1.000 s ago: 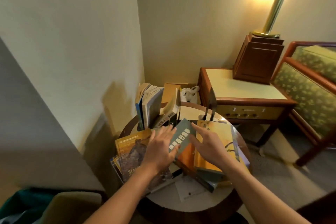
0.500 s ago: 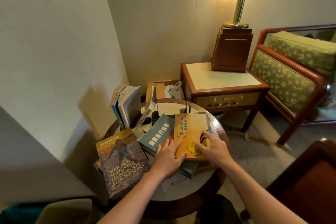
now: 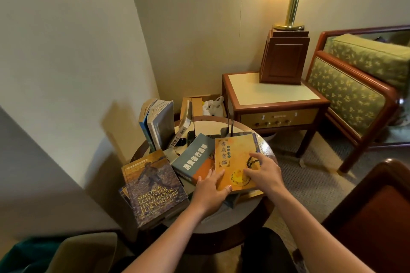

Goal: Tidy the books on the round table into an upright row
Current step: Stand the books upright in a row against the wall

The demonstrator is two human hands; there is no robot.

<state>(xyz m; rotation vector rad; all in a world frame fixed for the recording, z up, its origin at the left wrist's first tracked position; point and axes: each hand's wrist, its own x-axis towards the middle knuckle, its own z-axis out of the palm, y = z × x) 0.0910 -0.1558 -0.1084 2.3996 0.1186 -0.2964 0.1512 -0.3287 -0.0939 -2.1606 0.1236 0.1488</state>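
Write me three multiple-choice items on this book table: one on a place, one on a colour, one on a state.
1. Where on the round table does the writers' handbook lie?
A) far right edge
B) near left edge
C) dead centre

2. What colour is the cover of the book that the left hand and right hand rest on?
A) white
B) purple
C) yellow

3. How are the books by the wall placed?
A) upright
B) flat in a pile
C) open, face down

Key:
1 B, it lies at the near left rim.
2 C, the cover under the fingers is yellow.
3 A, they stand on end.
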